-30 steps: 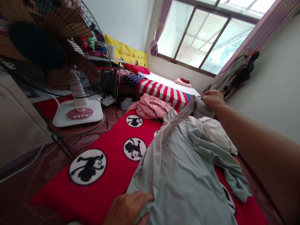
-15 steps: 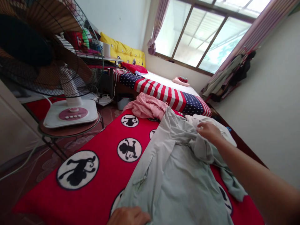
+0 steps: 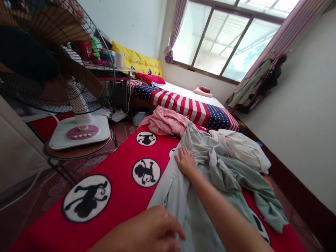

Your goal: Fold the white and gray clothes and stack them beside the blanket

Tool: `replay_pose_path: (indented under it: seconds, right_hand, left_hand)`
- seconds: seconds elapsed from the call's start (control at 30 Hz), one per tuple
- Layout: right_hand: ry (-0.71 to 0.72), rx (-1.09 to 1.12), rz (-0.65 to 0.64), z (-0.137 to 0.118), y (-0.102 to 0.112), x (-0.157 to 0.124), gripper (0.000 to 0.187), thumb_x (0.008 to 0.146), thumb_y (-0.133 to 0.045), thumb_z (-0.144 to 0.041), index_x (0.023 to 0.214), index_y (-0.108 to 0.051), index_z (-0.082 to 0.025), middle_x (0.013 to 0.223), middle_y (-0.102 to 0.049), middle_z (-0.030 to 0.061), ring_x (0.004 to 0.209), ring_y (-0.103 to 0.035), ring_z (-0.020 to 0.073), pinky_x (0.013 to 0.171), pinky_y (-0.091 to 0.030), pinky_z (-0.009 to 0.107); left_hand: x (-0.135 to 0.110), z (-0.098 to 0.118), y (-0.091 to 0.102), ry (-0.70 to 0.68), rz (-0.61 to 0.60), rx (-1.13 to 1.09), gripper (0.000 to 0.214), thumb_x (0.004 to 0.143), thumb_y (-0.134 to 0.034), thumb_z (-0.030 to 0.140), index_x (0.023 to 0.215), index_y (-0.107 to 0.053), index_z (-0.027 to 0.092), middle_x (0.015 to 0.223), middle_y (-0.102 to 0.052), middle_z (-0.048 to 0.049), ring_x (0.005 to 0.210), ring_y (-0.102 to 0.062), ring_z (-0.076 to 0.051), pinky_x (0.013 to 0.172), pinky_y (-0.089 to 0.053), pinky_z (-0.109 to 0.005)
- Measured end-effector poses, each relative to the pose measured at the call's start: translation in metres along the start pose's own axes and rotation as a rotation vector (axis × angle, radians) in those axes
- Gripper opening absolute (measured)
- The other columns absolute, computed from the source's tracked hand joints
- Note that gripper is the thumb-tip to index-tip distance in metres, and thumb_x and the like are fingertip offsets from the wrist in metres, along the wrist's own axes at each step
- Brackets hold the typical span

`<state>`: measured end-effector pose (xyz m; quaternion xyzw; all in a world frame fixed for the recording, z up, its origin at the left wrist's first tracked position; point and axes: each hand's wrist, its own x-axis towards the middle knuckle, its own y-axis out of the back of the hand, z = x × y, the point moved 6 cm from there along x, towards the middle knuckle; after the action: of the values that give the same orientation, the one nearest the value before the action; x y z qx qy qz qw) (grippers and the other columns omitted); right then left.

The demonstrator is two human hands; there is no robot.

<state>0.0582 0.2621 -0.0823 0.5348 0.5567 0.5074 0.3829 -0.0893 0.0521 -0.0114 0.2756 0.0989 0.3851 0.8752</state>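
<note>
A pale grey-green long-sleeved garment [image 3: 170, 182] lies spread on a red cloth with monkey prints [image 3: 118, 196], its upper part bunched and one sleeve trailing to the right. My right hand [image 3: 186, 161] rests flat on the garment's left upper part, fingers spread. Low in the picture, my left hand [image 3: 157, 229] is over the garment's left edge, its fingers loosely bent and apart, with nothing visible in them. Part of the garment's lower end is hidden by my hands and forearm.
A crumpled pink cloth [image 3: 166, 120] lies beyond the garment, and a whitish garment [image 3: 243, 147] to its right. On the left, a fan [image 3: 81, 133] stands on a round stool [image 3: 78, 148]. Behind is a bed with a striped, starred cover [image 3: 181, 108].
My right hand has left the bunched cloth on the right and moved left onto the garment. My left hand has come further into view. The right sleeve lies further out.
</note>
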Motion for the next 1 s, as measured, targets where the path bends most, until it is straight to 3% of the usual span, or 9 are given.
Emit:
replay_pose_path:
  seconds: [0.1,0.2,0.33,0.47,0.57,0.8,0.9,1.0]
  right_hand:
    - [-0.029,0.201,0.094,0.006,-0.003,-0.002,0.051,0.088,-0.047,-0.034,0.136,-0.046,-0.015,0.151,-0.034,0.0132,0.142,-0.024,0.0282,0.115,-0.008,0.05]
    - [-0.085,0.395,0.191,0.022,0.003,-0.003,0.041,0.086,-0.043,-0.026,0.126,-0.054,-0.02,0.142,-0.048,0.008,0.134,-0.039,0.0238,0.114,-0.02,0.042]
    - [-0.226,0.493,0.348,0.048,0.01,-0.013,0.046,0.089,-0.022,-0.023,0.125,-0.05,-0.014,0.121,-0.063,0.0141,0.109,-0.062,0.0214,0.097,-0.043,0.039]
    - [-0.273,0.558,0.385,0.061,0.009,-0.012,0.039,0.085,-0.028,-0.022,0.111,-0.056,-0.014,0.102,-0.07,0.0118,0.086,-0.07,0.0198,0.08,-0.053,0.033]
    - [-0.264,0.533,0.359,0.07,0.021,0.01,0.03,0.079,-0.037,-0.022,0.096,-0.061,-0.015,0.083,-0.072,0.0086,0.072,-0.069,0.0204,0.072,-0.054,0.032]
    - [-0.188,0.306,0.419,0.075,0.096,0.103,0.032,0.079,-0.04,-0.015,0.097,-0.066,-0.016,0.106,-0.067,0.0112,0.1,-0.061,0.0243,0.092,-0.043,0.035]
    - [-0.127,0.241,0.391,0.063,0.105,0.135,0.035,0.082,-0.041,-0.012,0.108,-0.064,-0.018,0.118,-0.06,0.0112,0.109,-0.056,0.0249,0.094,-0.04,0.035]
    - [-0.098,0.226,0.327,0.057,0.097,0.156,0.035,0.081,-0.049,-0.013,0.112,-0.062,-0.021,0.122,-0.057,0.0113,0.114,-0.052,0.0264,0.094,-0.039,0.036]
  left_hand:
    - [0.057,0.001,0.017,-0.07,0.236,-0.04,0.038,0.084,-0.048,0.013,0.116,-0.065,0.023,0.1,-0.07,-0.0027,0.093,-0.064,-0.016,0.087,-0.048,-0.025]
    - [0.119,-0.026,0.022,-0.014,0.503,0.025,0.063,0.074,-0.038,-0.001,0.133,-0.051,0.016,0.129,-0.058,-0.0113,0.124,-0.05,-0.02,0.109,-0.036,-0.036]
    - [0.171,-0.071,0.006,0.113,0.519,0.136,0.072,0.071,-0.038,-0.002,0.142,-0.036,0.006,0.143,-0.043,-0.0189,0.133,-0.041,-0.023,0.111,-0.034,-0.036]
    - [0.178,-0.091,-0.015,0.104,0.438,0.296,0.064,0.078,-0.041,0.009,0.143,-0.037,0.005,0.148,-0.037,-0.0165,0.139,-0.031,-0.027,0.116,-0.025,-0.042]
    - [0.174,-0.092,-0.023,0.097,0.412,0.34,0.06,0.082,-0.039,0.013,0.141,-0.04,0.006,0.149,-0.037,-0.0147,0.141,-0.027,-0.027,0.118,-0.021,-0.044]
    - [0.178,-0.097,-0.025,0.114,0.387,0.299,0.059,0.085,-0.039,0.015,0.144,-0.038,0.01,0.152,-0.033,-0.0111,0.142,-0.024,-0.026,0.119,-0.018,-0.043]
    - [0.179,-0.103,-0.03,0.116,0.367,0.269,0.059,0.086,-0.039,0.018,0.145,-0.037,0.012,0.153,-0.03,-0.0088,0.143,-0.021,-0.025,0.119,-0.017,-0.043]
    - [0.18,-0.108,-0.033,0.135,0.367,0.252,0.06,0.086,-0.039,0.017,0.145,-0.036,0.015,0.154,-0.028,-0.0062,0.144,-0.019,-0.024,0.119,-0.016,-0.043]
